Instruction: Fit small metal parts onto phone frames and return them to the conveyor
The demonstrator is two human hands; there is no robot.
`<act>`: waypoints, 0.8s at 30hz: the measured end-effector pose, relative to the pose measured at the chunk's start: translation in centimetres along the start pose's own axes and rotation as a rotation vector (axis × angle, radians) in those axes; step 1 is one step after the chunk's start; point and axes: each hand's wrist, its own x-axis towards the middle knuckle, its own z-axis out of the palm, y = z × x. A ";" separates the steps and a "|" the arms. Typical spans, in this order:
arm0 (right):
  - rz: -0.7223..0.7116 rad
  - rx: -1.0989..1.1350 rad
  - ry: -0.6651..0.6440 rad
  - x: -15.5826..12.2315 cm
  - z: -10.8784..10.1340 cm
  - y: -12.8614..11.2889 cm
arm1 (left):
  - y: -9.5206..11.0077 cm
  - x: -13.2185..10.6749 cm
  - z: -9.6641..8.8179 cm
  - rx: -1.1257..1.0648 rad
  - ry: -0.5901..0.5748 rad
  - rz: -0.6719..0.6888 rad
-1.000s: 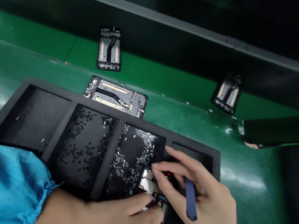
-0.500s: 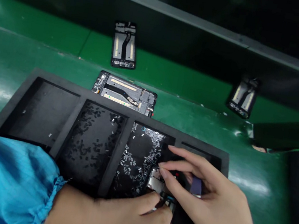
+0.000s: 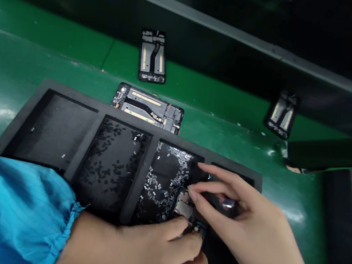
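My left hand (image 3: 155,257) lies curled over the near edge of a black foam tray (image 3: 68,92), its fingers closed round the lower end of a small phone part (image 3: 183,207). My right hand (image 3: 242,219) comes in from the right, fingertips pressed on the same part, with a dark blue flat tool (image 3: 228,202) tucked under its fingers. The tray's middle compartments hold several tiny black and silver pieces (image 3: 161,179).
A phone frame (image 3: 148,108) lies just behind the tray on the green surface (image 3: 22,61). Two more phone frames, one far centre (image 3: 153,56) and one far right (image 3: 282,113), sit near a dark rail. Another person's dark sleeve (image 3: 334,152) reaches in at right.
The blue tool has swung from sticking out below my right hand to lying tucked under the fingers. Both hands stay on the part; the view shifted slightly.
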 end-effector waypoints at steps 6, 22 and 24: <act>0.034 0.033 -0.032 0.6 0.1 -0.1 | 0.2 0.0 0.3 -0.003 0.029 -0.008; 0.055 0.123 -0.137 0.9 0.0 0.5 | 0.1 0.0 0.1 -0.020 0.033 -0.010; 0.056 0.132 -0.143 0.8 0.1 0.5 | 0.2 -0.1 0.4 -0.014 0.039 -0.010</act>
